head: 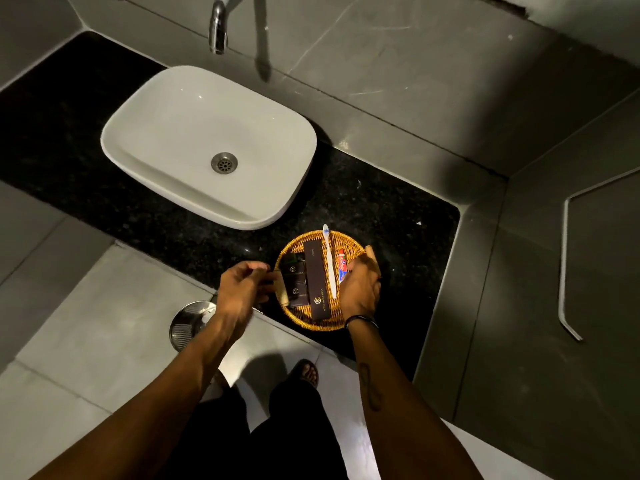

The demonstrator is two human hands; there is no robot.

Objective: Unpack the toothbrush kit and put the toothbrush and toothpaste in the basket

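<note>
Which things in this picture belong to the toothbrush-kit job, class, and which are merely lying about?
Belong to the job:
toothbrush
toothpaste
basket
left hand
right hand

Lying about:
long dark box and small dark boxes in the basket
washbasin
tap
round metal bin lid on the floor

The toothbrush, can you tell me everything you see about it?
The toothbrush is white and looks like plastic, with a thin straight handle. It lies flat in the woven basket, bristle head poking over the far rim. A long dark box lies along its left; the toothpaste lies to its right.
</note>
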